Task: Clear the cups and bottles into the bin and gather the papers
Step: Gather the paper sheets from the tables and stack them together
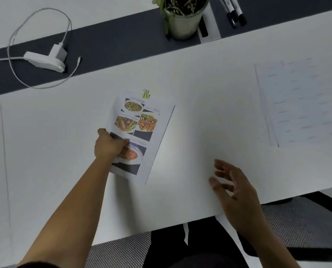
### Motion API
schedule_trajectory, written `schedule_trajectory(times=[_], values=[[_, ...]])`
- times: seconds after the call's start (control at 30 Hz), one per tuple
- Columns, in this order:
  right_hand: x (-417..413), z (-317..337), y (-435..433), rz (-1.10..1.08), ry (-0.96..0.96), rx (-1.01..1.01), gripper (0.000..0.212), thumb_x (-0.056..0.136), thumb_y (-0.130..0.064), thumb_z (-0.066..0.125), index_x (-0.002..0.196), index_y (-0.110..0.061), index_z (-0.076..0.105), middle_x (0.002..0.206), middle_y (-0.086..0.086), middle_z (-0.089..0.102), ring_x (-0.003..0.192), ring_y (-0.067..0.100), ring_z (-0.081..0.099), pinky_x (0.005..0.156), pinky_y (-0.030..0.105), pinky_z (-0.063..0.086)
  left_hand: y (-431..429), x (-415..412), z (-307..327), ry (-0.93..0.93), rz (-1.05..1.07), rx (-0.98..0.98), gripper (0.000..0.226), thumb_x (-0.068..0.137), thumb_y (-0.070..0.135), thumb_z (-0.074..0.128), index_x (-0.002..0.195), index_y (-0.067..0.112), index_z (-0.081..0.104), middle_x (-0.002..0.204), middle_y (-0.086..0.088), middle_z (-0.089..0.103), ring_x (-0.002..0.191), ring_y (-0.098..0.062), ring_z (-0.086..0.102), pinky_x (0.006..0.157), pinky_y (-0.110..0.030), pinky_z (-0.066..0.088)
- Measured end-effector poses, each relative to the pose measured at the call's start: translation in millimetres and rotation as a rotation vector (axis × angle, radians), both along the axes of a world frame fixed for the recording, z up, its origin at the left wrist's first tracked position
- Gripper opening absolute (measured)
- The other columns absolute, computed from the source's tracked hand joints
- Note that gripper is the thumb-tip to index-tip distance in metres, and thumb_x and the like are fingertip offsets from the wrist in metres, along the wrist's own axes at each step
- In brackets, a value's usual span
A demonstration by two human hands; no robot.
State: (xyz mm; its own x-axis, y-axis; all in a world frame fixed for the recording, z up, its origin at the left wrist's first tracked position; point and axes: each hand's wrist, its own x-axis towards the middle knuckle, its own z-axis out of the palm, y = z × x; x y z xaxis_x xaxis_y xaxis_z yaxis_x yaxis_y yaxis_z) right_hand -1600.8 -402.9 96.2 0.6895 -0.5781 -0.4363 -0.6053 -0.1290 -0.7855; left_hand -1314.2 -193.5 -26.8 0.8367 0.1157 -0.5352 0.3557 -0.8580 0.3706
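One left hand (108, 144) grips clipped menu papers (142, 132); right hand (233, 187) open.

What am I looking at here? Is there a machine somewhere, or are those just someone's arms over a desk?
No machine: a person wears a camera on the head, so this one picture looks down at their own two bare hands. The left hand grips the edge of a printed sheet with food photos, which has a yellow binder clip at its top. The right hand hovers open over the white desk, holding nothing. Farther right lies another stack of faintly printed papers. Along the back stand a potted plant, two markers and a white charger with its cable. No cups or bottles are in view.
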Motion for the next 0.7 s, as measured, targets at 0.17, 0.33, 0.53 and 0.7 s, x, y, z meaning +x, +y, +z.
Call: schedule_trajectory(times=[0.17,0.33,0.53,0.7], values=[[1,24,10,-0.051,-0.055,-0.006,0.039,0.095,-0.026,0.063,0.131,-0.034,0.055,0.125,-0.022,0.059,0.113,-0.004,0.058,0.085,0.017,0.05,11,-79,10,0.014,0.195,-0.184,0.036,0.079,0.022,0.077,0.098,-0.001,0.056,0.097,-0.015,0.066,0.094,-0.036,0.066,0.075,-0.038,0.051],[-19,47,12,-0.141,-0.103,-0.071,0.039,0.096,-0.028,0.063,0.133,-0.034,0.055,0.127,-0.021,0.057,0.114,-0.005,0.056,0.089,0.019,0.05,2,-142,47,-0.016,0.23,-0.515,0.023,0.084,0.019,0.075,0.103,0.01,0.066,0.094,-0.005,0.072,0.088,-0.027,0.069,0.075,-0.034,0.055],[-46,32,-37,-0.204,-0.014,-0.159,0.046,0.098,-0.032,0.06,0.142,-0.03,0.046,0.135,-0.01,0.049,0.117,0.0,0.051,0.097,0.02,0.044,-26,-165,93,-0.024,0.218,-0.743,0.029,0.085,0.015,0.076,0.112,0.014,0.066,0.103,-0.005,0.073,0.093,-0.024,0.071,0.085,-0.043,0.057],[-41,-33,-155,-0.194,0.263,-0.171,0.083,0.092,-0.041,0.066,0.158,-0.021,0.02,0.161,0.008,0.021,0.147,0.024,0.026,0.117,0.037,0.026,-56,-177,128,-0.11,0.149,-0.755,0.021,0.086,0.014,0.074,0.105,0.022,0.068,0.101,0.002,0.072,0.092,-0.017,0.069,0.082,-0.036,0.053]])
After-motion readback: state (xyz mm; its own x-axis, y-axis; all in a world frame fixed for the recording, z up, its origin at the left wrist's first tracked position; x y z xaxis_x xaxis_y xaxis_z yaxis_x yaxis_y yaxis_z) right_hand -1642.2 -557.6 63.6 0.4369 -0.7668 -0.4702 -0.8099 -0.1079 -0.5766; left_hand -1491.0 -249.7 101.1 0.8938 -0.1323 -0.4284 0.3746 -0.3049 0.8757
